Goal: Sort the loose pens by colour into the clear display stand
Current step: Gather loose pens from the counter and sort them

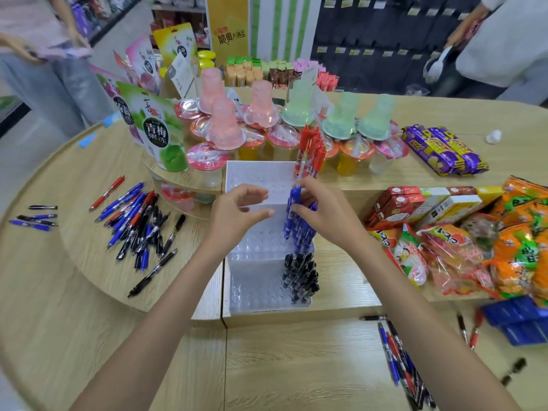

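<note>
At the far left edge a few stray pens (35, 218) lie flat, their long axes running nearly left to right. Right of them, a loose pile of blue, black and red pens (139, 223) lies on the wooden table (89, 292), most slanting from lower left to upper right.

At centre the left hand (237, 209) hovers over the clear display stand (255, 262), fingers loosely curled and thumb apart, holding nothing. The stand has 3 stepped tiers. Along its right side stand red pens (310, 149) at the top, blue pens (302, 232) in the middle and black pens (301, 277) at the bottom, all roughly upright.

The right hand (323, 215) pinches 1 blue pen (292, 209) near its top, long axis near vertical, at the middle tier. More pens (397, 357) lie at lower right, below the snack packets (504, 247).
</note>
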